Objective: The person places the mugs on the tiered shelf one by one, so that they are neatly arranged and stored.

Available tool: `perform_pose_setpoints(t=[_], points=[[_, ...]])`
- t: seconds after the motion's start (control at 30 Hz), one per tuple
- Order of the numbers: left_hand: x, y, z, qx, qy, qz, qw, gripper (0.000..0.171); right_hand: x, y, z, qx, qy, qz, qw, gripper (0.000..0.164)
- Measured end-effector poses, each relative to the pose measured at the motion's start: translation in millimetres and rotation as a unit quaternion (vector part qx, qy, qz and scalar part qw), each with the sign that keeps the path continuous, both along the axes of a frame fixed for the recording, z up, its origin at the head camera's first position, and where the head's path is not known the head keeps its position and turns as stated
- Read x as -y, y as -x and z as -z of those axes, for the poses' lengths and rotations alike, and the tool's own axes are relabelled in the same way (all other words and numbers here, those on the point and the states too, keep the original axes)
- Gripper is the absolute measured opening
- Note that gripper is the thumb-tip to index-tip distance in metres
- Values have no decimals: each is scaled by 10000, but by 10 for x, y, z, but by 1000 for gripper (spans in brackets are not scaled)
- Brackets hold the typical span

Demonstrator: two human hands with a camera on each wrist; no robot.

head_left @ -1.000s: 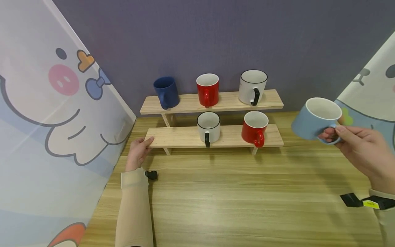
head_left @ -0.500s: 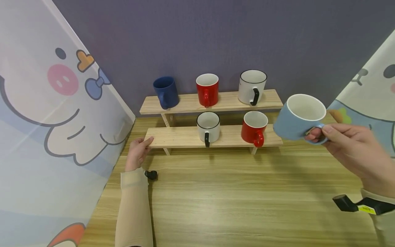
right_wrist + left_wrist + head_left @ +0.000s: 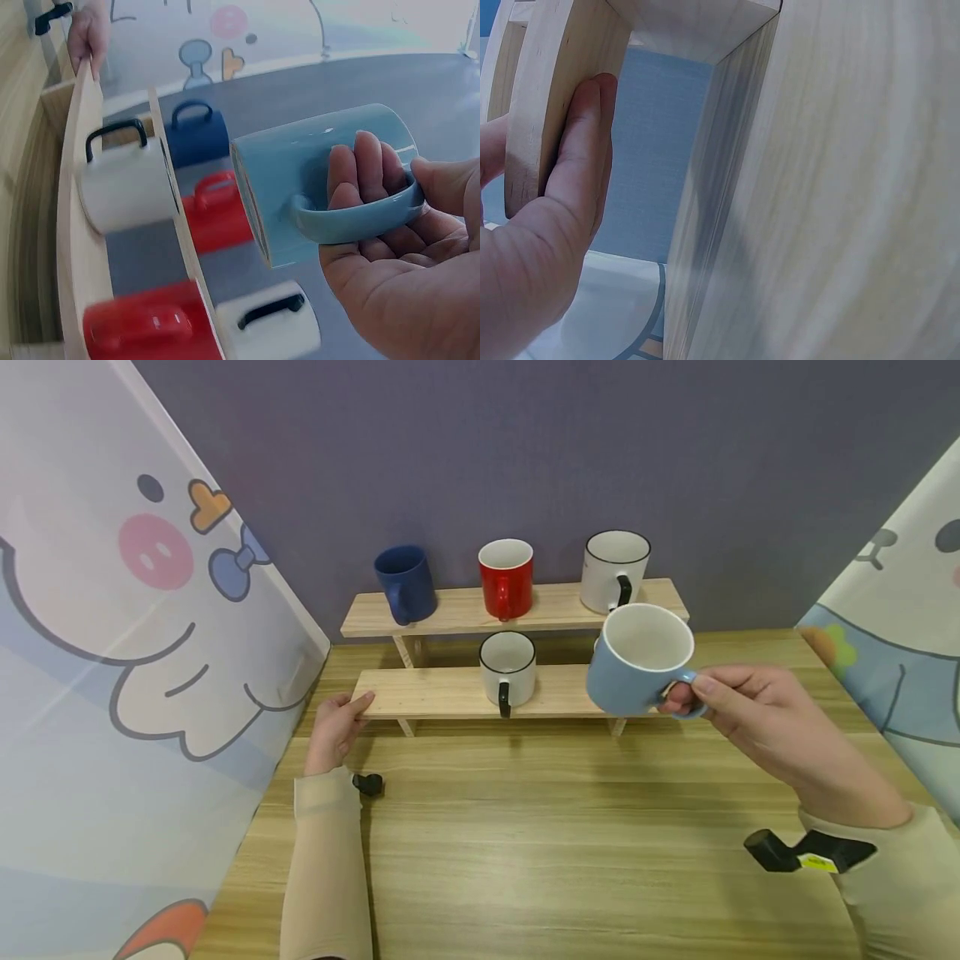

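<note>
My right hand holds a light blue mug by its handle, in the air before the right part of the two-tier wooden shelf. In the right wrist view the fingers pass through the handle of the light blue mug. At the shelf's left end my left hand grips the lower board, thumb on top; in the left wrist view, fingers curl under the board. A white mug with black rim stands mid lower board. The lower red mug is mostly hidden in the head view.
On the upper board stand a dark blue mug, a red mug and a white black-rimmed mug. A grey wall rises behind the shelf. Cartoon-printed panels flank the wooden table.
My right hand has carried the light blue mug leftward, from right of the shelf to in front of the lower red mug. The left hand has stayed put on the board.
</note>
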State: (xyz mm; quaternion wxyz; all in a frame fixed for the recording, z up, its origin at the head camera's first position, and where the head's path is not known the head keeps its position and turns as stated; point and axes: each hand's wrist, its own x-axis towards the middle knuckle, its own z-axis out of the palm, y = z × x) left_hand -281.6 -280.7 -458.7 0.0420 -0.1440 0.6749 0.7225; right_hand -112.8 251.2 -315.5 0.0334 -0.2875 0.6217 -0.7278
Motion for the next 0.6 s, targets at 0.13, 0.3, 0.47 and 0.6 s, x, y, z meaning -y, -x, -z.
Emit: perform_pose_setpoints(t=[0.13, 0.3, 0.47, 0.6], points=[[8, 1, 2, 4, 8, 13, 10000, 54, 196, 40, 5, 129, -114, -31, 9998, 27], [5, -3, -4, 27, 44, -25, 10000, 54, 445, 95, 17, 313, -250, -6, 9992, 26], [6, -1, 6, 20, 85, -42, 10000, 53, 661, 171, 42, 321, -707, 128, 9969, 24], [3, 0, 8, -5, 61, -34, 10000, 51, 826, 221, 52, 394, -1172, 329, 9918, 24]])
